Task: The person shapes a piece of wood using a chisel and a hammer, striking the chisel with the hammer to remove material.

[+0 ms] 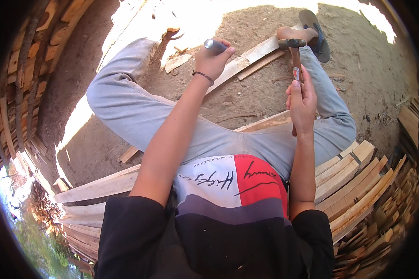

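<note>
My left hand (210,64) is closed around a dark grey cylindrical tool (214,45) with a shiny round end facing up; its lower end is hidden. It sits above or beside the near-left part of a long pale wooden board (258,52) on the ground. My right hand (303,104) grips a hammer (296,65) by its brown wooden handle. The hammer stands roughly upright, its dark metal head at the far end, near my right foot (296,34). The two tools are well apart.
My legs in grey jeans (125,100) spread around the board, with a dark flip-flop (318,35) at the far right. A thin wood strip (261,65) lies alongside the board. Stacked planks (354,179) lie beside me, and a timber pile (30,65) rises at left.
</note>
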`<state>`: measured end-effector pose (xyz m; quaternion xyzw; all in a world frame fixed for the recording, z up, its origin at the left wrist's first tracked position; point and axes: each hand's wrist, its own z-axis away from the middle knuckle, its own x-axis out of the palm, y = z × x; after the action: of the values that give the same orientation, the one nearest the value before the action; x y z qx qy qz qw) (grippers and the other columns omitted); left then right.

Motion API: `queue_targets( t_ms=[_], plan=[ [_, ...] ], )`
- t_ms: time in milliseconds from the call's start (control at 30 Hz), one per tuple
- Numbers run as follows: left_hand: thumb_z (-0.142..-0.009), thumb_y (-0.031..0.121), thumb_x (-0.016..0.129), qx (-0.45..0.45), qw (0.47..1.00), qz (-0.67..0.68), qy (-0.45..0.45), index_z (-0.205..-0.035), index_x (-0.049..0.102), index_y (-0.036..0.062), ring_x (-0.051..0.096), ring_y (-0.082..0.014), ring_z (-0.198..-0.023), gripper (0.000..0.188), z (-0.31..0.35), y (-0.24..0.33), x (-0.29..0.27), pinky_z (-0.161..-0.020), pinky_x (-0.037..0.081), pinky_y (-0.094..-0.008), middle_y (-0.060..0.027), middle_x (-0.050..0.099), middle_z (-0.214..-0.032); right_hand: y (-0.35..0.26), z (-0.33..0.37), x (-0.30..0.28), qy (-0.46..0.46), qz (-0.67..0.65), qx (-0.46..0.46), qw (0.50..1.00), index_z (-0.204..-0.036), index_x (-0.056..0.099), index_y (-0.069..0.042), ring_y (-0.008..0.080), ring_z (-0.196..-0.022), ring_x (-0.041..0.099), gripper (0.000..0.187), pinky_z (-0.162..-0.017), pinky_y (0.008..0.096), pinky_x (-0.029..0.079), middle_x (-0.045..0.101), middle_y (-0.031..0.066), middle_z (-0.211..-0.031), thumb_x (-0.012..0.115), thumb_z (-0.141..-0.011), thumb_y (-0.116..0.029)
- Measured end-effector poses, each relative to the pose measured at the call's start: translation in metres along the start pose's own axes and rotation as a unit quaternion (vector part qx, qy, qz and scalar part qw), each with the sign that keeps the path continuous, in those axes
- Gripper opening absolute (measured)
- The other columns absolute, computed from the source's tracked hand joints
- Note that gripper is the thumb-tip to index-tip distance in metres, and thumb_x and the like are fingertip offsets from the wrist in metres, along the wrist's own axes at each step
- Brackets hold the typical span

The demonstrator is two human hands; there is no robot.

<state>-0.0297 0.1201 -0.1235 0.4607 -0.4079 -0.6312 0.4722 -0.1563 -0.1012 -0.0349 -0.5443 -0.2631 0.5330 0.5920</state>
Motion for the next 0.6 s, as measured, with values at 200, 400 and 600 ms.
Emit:
queue_targets(
  t_ms=[200, 400, 600],
  plan=[
    [-0.085, 0.022, 0.084, -0.01, 0.998, -0.058, -0.035, -0.099, 0.072, 0.008, 0.072, -0.0158, -0.087, 0.024, -0.004, -0.006, 0.012, -0.081, 0.057, -0.0316, -0.0057, 0.076, -0.095, 0.007, 0.006, -0.002, 0.018, 0.068, -0.016, 0.997, -0.151, 0.05, -0.005, 0.0038, -0.063, 0.05, 0.048, -0.058, 0.0228, 0.043, 0.059, 0.0006, -0.082, 0.054, -0.104, -0.014],
    [-0.084, 0.022, 0.083, -0.006, 0.998, -0.05, -0.025, -0.098, 0.073, 0.0088, 0.073, -0.016, -0.089, 0.021, -0.005, -0.016, 0.012, -0.082, 0.057, -0.0325, -0.0056, 0.077, -0.096, 0.006, 0.008, -0.002, 0.02, 0.056, 0.005, 0.998, -0.151, 0.05, -0.005, 0.0035, -0.061, 0.049, 0.049, -0.056, 0.0235, 0.043, 0.059, 0.0002, -0.079, 0.055, -0.104, -0.015],
    [-0.084, 0.021, 0.082, -0.011, 0.996, -0.085, -0.023, -0.097, 0.074, 0.0091, 0.073, -0.0178, -0.089, 0.019, -0.006, -0.019, 0.012, -0.082, 0.057, -0.0333, -0.0061, 0.077, -0.096, 0.004, 0.007, -0.003, 0.025, 0.035, 0.015, 0.999, -0.152, 0.049, -0.006, 0.0025, -0.061, 0.048, 0.049, -0.054, 0.0219, 0.042, 0.059, -0.0006, -0.08, 0.054, -0.104, -0.013]
  ],
)
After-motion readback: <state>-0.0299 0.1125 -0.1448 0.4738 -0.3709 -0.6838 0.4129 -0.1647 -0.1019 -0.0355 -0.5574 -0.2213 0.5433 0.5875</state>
